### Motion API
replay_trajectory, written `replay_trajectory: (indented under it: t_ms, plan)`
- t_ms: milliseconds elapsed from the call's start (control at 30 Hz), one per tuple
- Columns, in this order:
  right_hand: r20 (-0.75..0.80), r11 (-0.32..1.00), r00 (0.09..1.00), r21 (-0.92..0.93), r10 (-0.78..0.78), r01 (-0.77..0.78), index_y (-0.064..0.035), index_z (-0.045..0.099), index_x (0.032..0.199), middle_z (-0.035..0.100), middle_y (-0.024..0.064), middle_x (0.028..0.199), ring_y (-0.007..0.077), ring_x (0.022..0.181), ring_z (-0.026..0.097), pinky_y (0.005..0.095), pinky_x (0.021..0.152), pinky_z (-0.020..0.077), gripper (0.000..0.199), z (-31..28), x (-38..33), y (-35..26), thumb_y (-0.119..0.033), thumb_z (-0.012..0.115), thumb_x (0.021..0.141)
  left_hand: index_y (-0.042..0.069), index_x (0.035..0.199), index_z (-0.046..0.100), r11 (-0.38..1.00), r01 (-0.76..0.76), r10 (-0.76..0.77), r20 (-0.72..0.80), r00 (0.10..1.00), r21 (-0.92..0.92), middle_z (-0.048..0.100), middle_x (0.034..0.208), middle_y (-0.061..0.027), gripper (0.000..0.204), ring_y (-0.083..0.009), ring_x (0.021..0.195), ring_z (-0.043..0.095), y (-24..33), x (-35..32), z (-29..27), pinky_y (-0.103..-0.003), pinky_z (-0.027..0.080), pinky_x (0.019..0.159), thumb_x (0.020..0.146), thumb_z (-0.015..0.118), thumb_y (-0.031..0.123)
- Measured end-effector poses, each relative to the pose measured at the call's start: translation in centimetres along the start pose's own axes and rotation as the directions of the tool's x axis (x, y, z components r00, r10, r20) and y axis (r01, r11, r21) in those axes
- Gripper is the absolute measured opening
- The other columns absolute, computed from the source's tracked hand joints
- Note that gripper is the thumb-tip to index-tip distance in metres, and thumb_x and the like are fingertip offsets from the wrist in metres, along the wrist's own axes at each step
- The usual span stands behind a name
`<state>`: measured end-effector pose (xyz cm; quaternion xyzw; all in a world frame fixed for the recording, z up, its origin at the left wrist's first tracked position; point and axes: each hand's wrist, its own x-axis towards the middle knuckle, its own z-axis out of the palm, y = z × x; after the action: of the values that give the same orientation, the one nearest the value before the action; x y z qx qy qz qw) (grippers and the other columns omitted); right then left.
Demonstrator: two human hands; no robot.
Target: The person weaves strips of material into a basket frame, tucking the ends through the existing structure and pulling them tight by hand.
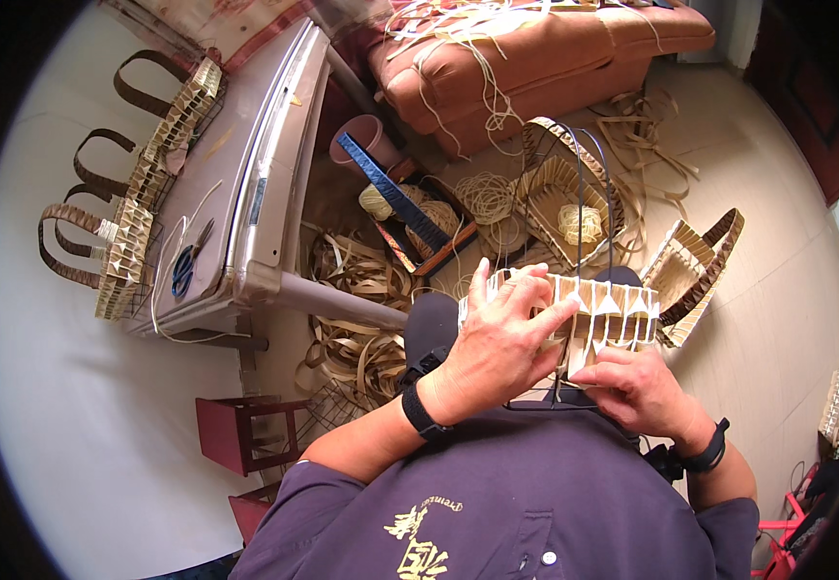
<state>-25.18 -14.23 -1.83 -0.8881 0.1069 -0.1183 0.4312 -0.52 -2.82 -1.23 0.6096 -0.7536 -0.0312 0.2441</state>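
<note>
A partly woven basket [618, 302] of tan and cream strips on a dark wire frame [582, 193] is in front of my chest, above my lap. My left hand [504, 338] lies over its left part, fingers bent round the wall and one fingertip pressed to the weave. My right hand [640, 387] is closed at the near lower side, thumb and fingers pinching a flat tan strip [582, 356] that runs down from the wall. The fingers partly cover the strip's end.
Left stands a table [216, 184] with scissors [183, 271] and finished baskets [134, 227]. Loose tan strips [347, 271] heap on the floor beneath. Beyond my hands are a blue-handled basket [410, 217], a basket with a cord ball [569, 208], another basket [685, 271] and an orange-brown sofa [535, 77].
</note>
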Motion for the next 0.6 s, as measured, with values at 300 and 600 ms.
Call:
replay_trajectory:
  t_ms: [300, 600]
  plan:
    - [-0.214, 0.991, 0.968, -0.052, -0.135, 0.127, -0.012, 0.082, 0.113, 0.073, 0.0084, 0.106, 0.0306, 0.094, 0.076, 0.0405, 0.08, 0.0618, 0.032, -2.8, 1.2, 1.6, -0.002, 0.079, 0.083, 0.015, 0.145, 0.072, 0.998, -0.009, 0.007, 0.028, 1.0, 0.062, 0.061, 0.143, -0.0164, 0.062, -0.0396, 0.146, 0.054, 0.7, 0.9, -0.4, -0.073, 0.035, 0.125, 0.084, 0.082, 0.021]
    - [-0.249, 0.949, 0.952, -0.299, -0.179, 0.1, -0.0064, 0.069, 0.106, 0.072, 0.0125, 0.113, 0.0393, 0.098, 0.074, 0.0464, 0.083, 0.0625, 0.026, -3.1, 4.8, 4.2, 0.004, 0.073, 0.083, 0.003, 0.137, 0.07, 0.987, -0.153, 0.148, 0.075, 0.986, 0.055, 0.063, 0.149, -0.0197, 0.061, -0.0415, 0.147, 0.056, 0.2, 2.3, -0.2, -0.062, 0.035, 0.132, 0.076, 0.074, 0.009]
